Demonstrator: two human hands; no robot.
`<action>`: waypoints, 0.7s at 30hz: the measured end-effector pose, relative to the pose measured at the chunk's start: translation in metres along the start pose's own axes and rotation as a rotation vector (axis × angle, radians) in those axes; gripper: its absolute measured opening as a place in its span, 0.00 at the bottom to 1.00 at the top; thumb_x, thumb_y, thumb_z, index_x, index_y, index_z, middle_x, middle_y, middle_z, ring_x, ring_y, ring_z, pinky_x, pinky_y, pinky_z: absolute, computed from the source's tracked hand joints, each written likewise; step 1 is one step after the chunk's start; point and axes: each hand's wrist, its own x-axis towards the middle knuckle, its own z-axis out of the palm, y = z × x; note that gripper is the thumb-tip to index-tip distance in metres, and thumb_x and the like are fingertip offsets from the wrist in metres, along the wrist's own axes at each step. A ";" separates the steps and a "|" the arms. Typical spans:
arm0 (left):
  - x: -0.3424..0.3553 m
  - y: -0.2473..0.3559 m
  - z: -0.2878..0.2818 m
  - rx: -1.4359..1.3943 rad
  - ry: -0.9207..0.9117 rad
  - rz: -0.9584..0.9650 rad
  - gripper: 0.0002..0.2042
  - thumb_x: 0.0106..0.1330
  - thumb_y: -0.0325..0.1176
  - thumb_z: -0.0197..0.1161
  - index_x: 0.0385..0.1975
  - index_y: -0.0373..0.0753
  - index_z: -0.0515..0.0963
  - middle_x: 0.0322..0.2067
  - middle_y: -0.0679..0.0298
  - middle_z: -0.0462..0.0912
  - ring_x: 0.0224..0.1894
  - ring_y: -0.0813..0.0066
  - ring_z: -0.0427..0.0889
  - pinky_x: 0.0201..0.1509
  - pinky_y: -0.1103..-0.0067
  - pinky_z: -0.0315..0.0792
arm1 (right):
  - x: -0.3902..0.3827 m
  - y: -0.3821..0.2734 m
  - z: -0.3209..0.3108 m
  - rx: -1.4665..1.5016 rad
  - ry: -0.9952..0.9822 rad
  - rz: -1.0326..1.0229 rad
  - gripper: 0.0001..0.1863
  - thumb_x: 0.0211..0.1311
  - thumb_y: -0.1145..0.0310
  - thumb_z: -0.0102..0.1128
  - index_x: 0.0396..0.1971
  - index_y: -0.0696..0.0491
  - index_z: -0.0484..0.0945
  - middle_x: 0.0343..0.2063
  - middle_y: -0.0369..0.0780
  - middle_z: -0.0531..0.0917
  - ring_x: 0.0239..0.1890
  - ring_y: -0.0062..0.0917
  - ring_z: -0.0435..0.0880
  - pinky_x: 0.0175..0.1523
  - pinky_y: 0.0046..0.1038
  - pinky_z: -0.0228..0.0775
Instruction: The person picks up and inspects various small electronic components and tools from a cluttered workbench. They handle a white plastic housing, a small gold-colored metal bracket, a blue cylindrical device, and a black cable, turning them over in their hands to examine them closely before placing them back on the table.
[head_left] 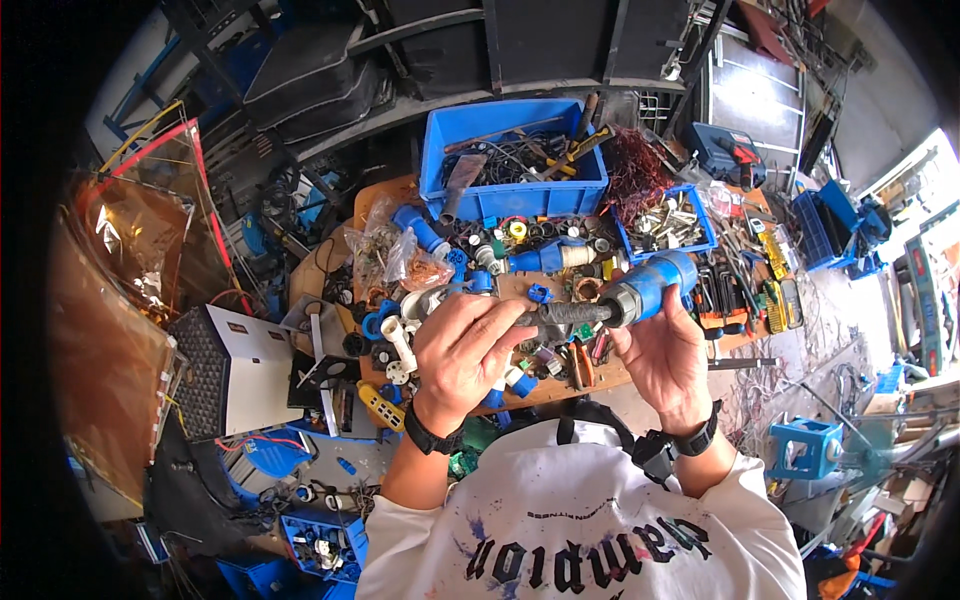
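Observation:
A blue industrial plug (pixel 660 284) with a grey collar is held up over the cluttered workbench. My right hand (pixel 665 355) wraps round it from below and from the right. Out of its collar a short dark cable (pixel 572 314) runs left to my left hand (pixel 462 345), whose fingers are closed on the cable's end. That end is partly hidden by the fingers. Below and behind the cable lie loose blue and white connector parts. Another blue connector (pixel 548 258) with a pale end rests on the bench beyond the cable.
A large blue bin (pixel 515 202) with cables and tools stands at the back of the workbench (pixel 640 385). Right of it sit a small blue tray (pixel 668 247) of metal pieces and hand tools. A yellow power strip (pixel 380 407) lies near the left front edge.

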 end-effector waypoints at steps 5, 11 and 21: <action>-0.003 -0.001 -0.003 -0.050 -0.039 -0.038 0.14 0.46 0.25 0.75 0.34 0.36 0.82 0.26 0.63 0.79 0.26 0.67 0.77 0.27 0.75 0.70 | -0.005 0.001 0.010 -0.136 0.034 -0.069 0.27 0.67 0.59 0.57 0.59 0.58 0.65 0.59 0.48 0.72 0.60 0.40 0.74 0.54 0.38 0.80; -0.009 -0.010 0.002 -0.160 -0.069 -0.138 0.13 0.48 0.24 0.74 0.33 0.33 0.81 0.26 0.60 0.79 0.25 0.66 0.78 0.27 0.75 0.71 | -0.006 0.005 0.009 -0.244 0.072 -0.136 0.27 0.65 0.61 0.60 0.58 0.58 0.66 0.57 0.47 0.74 0.56 0.38 0.78 0.52 0.34 0.82; -0.012 -0.024 0.011 -0.264 -0.248 -0.269 0.18 0.56 0.28 0.70 0.46 0.34 0.78 0.43 0.54 0.80 0.45 0.57 0.81 0.48 0.71 0.74 | -0.002 0.012 0.025 -0.373 -0.016 -0.278 0.21 0.60 0.74 0.65 0.53 0.58 0.71 0.56 0.47 0.76 0.55 0.32 0.79 0.60 0.36 0.74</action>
